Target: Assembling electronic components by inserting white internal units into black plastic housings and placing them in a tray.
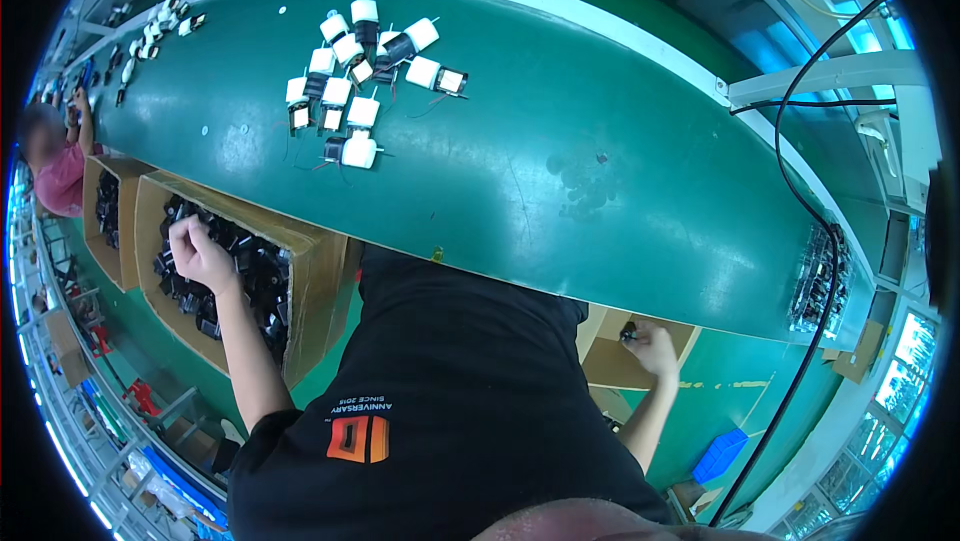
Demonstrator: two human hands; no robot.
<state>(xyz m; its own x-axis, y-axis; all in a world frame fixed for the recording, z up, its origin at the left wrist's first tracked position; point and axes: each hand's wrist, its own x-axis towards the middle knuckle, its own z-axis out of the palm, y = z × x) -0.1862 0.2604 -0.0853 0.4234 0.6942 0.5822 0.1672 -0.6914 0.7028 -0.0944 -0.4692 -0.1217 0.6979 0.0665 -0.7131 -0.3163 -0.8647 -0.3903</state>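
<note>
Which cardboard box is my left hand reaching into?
The nearer box, full of black parts; your left hand is in it. The smaller box lies beyond, untouched.

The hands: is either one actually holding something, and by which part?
The left hand reaches among black parts in a cardboard box; any grip is unclear. The right hand pinches a small dark part by its end.

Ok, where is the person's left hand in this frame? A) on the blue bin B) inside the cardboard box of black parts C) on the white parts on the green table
B: the left hand reaches into the open cardboard box among the black parts.
</note>
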